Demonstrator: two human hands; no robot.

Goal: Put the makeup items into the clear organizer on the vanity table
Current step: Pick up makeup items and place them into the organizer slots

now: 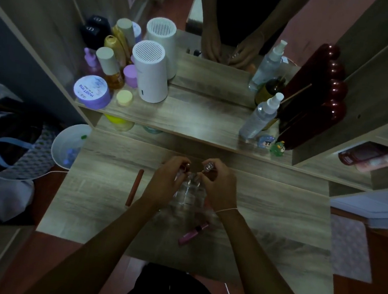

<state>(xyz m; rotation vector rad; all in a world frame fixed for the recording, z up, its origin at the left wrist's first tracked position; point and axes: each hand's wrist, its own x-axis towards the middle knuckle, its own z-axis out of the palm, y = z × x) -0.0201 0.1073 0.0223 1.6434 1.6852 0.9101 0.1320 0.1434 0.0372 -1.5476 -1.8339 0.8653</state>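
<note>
The wooden vanity table (265, 209) fills most of the view, with a raised shelf (191, 120) along its back and a mirror (227, 25) above that. On the left of the shelf stands a white cylinder (150, 75) with a slatted top, beside a cluster of bottles (111, 66) and a purple tub (92, 92). On the right of the shelf stand a dark red bumpy object (317, 104) and a clear spray bottle (260, 118), with two small toy figures (272, 144) at its foot. A white bucket (65, 145) sits off the table's left edge.

At the middle of the table stands the clear organizer (187, 191), partly hidden between both hands. The left hand (165, 182) is curled over its left side, fingers closed on a small item with a pinkish cap (187, 166) held at the organizer's top. The right hand (217, 185) is curled over the right side, fingertips pinching a small item with a clear faceted cap (208, 166) just above the organizer; a thin string circles that wrist.

A long reddish pencil (135, 187) lies on the table left of the hands, apart from the organizer. A pink tube (193, 233) lies on the table just in front of the organizer, tilted.
</note>
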